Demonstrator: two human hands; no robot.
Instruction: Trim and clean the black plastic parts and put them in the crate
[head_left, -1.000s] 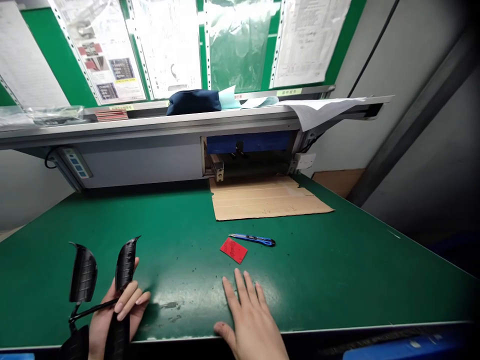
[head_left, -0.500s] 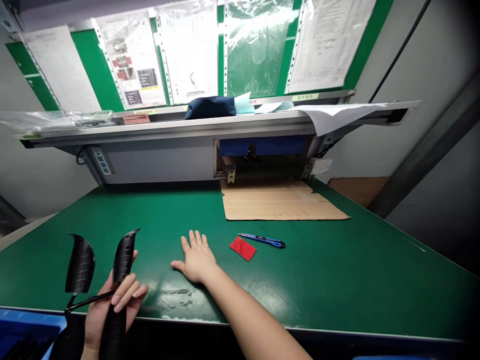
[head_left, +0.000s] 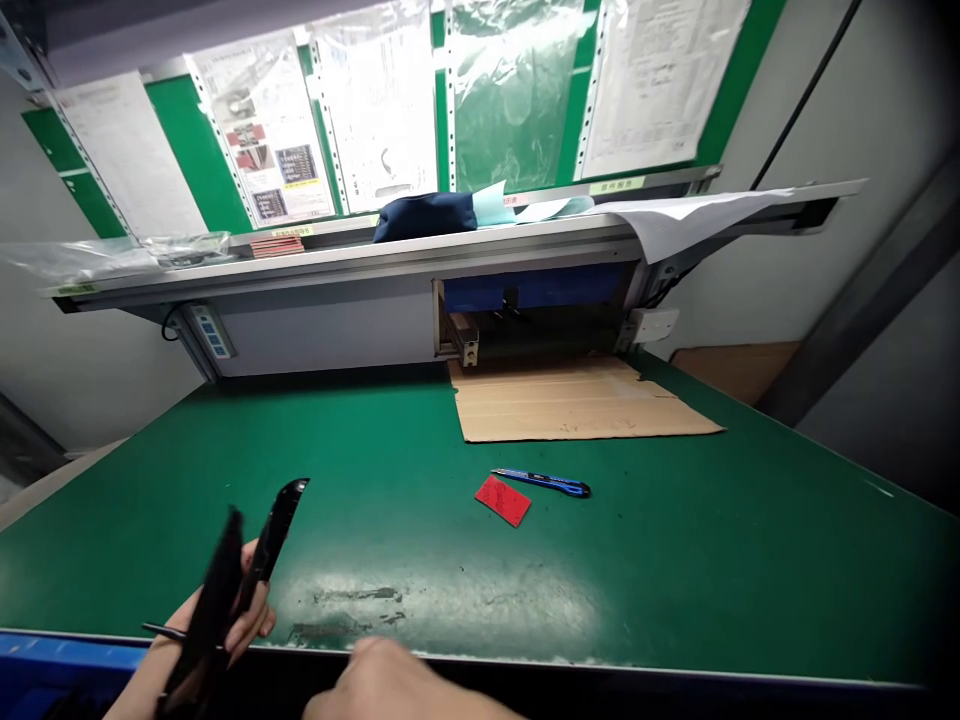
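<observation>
My left hand (head_left: 225, 625) is at the table's near left edge, closed around two long black plastic parts (head_left: 240, 570) joined by a thin runner; their pointed tips stick up and away from me. My right hand (head_left: 382, 685) is low at the bottom edge, knuckles toward the camera and blurred, so its fingers do not show. It hovers by the front edge of the green table (head_left: 675, 560), just right of the black parts.
A red card (head_left: 502, 500) and a blue utility knife (head_left: 544, 483) lie mid-table. Flat cardboard (head_left: 577, 405) sits at the back under a shelf (head_left: 337, 262) holding a dark blue pouch (head_left: 424, 215) and papers. A blue bin (head_left: 60, 670) is at lower left.
My right hand has pulled back from lying flat on the table to the near edge. The left hand has turned the black parts, so they now look narrower and edge-on.
</observation>
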